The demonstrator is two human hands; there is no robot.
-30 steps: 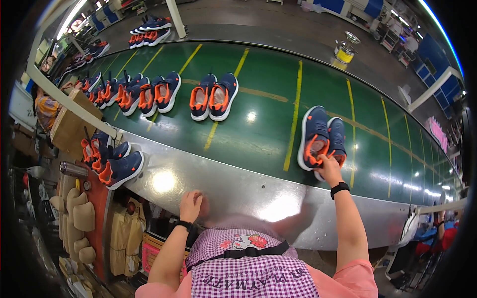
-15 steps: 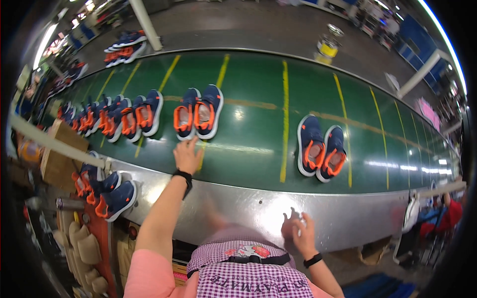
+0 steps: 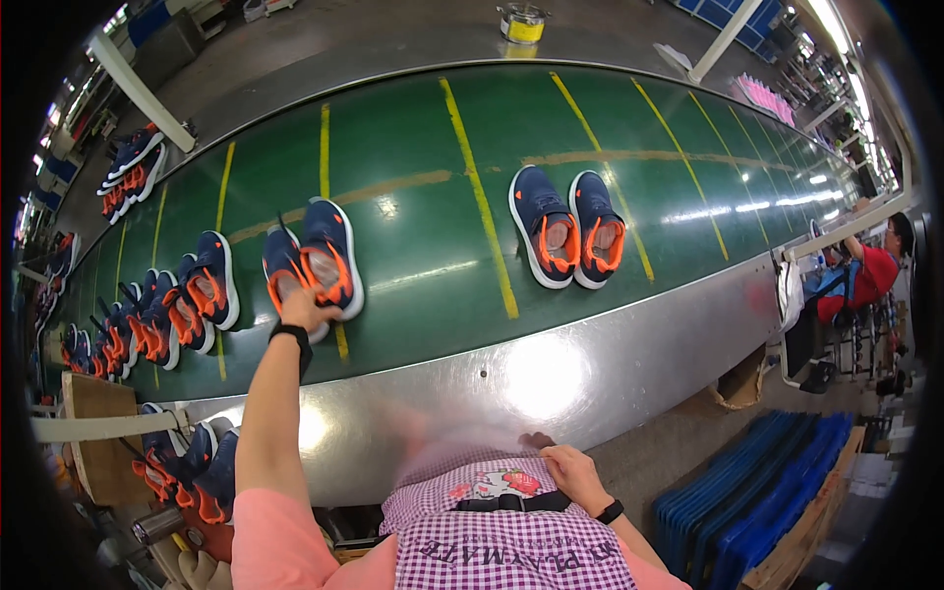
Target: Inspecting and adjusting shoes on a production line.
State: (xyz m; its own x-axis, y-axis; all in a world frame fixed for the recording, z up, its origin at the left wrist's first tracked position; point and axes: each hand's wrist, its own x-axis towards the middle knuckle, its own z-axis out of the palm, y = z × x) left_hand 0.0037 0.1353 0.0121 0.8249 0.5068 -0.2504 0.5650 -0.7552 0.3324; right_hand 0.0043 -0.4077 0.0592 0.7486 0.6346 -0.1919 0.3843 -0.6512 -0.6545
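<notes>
Held-at pair of shoes [image 3: 328, 232]: navy with orange lining, on the green belt [image 3: 423, 241], over a yellow line, toes pointing away.
Left hand [image 3: 303, 311]: at the heels of this pair, grip partly closed, fingers over the left shoe; firmness of hold cannot be told.
Right hand [image 3: 576, 473]: beside the checked apron [image 3: 511, 556], fingers curled; whether the grip holds anything cannot be told.
Second pair [image 3: 539, 208]: to the right, well apart.
Row of shoes [image 3: 208, 267]: to the left, closely set.
Metal ledge [image 3: 442, 388]: along the belt's near side.
</notes>
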